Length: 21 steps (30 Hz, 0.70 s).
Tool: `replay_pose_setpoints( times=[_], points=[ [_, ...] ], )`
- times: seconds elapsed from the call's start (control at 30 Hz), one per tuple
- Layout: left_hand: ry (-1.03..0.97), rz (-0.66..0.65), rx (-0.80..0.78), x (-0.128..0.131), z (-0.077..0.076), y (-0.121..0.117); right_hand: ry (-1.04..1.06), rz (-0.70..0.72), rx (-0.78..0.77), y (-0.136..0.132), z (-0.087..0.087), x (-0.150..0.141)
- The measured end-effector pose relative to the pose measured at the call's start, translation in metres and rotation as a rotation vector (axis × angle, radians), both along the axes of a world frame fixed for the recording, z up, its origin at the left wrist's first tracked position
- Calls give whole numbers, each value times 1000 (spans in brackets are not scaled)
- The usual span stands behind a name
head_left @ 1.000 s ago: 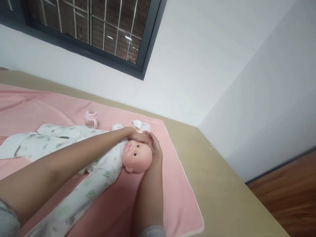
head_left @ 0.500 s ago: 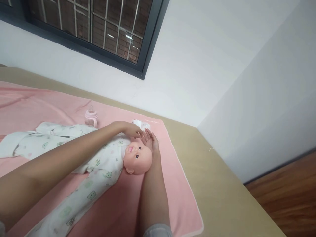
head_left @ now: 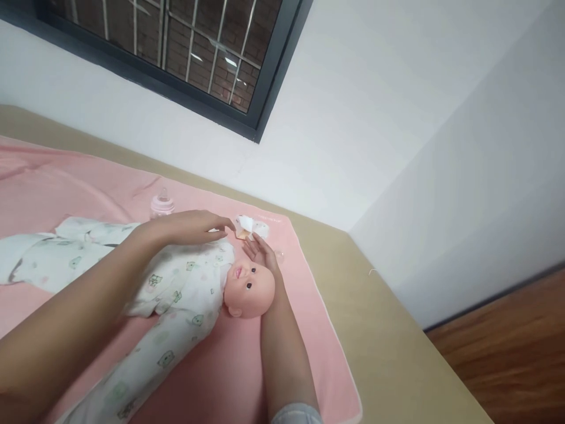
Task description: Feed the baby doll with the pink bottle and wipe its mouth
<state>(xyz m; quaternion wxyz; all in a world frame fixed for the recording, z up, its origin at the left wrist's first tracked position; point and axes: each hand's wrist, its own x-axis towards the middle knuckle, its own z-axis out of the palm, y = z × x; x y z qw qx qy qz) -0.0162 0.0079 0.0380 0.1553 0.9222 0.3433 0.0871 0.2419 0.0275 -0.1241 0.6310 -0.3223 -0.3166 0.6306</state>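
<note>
A baby doll (head_left: 249,291) lies face up, dressed in a white sleepsuit (head_left: 185,282) with a green animal print. My left hand (head_left: 200,227) reaches across the doll's chest from the left, fingers stretched out and nothing visible in them. Beyond the head, my right hand (head_left: 262,253) is open with its palm turned towards the doll, its forearm passing beside the crown. Just past my fingertips sits a small white patterned cloth item (head_left: 253,227), with something orange-tan at its near side. Its exact kind is unclear.
A baby bottle (head_left: 162,205) with a pink collar stands behind the doll. A small clear object (head_left: 279,257) lies right of my right hand. The pink blanket (head_left: 326,359) covers part of a tan surface (head_left: 348,306), which meets the white wall (head_left: 353,118) below a barred window (head_left: 212,53).
My left hand has drawn back left, away from my right hand, and its fingers have straightened. More of the white patterned item shows. The view has shifted slightly.
</note>
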Motion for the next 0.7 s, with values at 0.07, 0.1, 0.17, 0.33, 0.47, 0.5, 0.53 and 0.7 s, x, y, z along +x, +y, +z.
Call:
replay_pose_setpoints(
  times=[0.07, 0.1, 0.17, 0.33, 0.47, 0.5, 0.53, 0.7],
  points=[
    [-25, -4, 22, -4, 3, 0, -8, 20, 0, -1, 2, -1],
    [-36, -7, 31, -5, 4, -1, -13, 26, -2, -2, 4, -3],
    [-45, -17, 35, -8, 6, -1, -20, 22, -2, -3, 7, -5],
    [-48, -16, -6, -13, 7, -2, -44, -4, -50, -2, 14, -9],
    [-28, -7, -20, -14, 8, 0, -26, -11, -42, -3, 17, -9],
    [-24, -6, -16, -14, 8, 0, -26, -9, -39, -4, 18, -8],
    [-23, -7, -9, -14, 8, 1, -30, -7, -35, -5, 19, -7],
    [-84, 40, 42, -13, 3, 2, -120, 60, 51, -14, 42, 0]
  ],
)
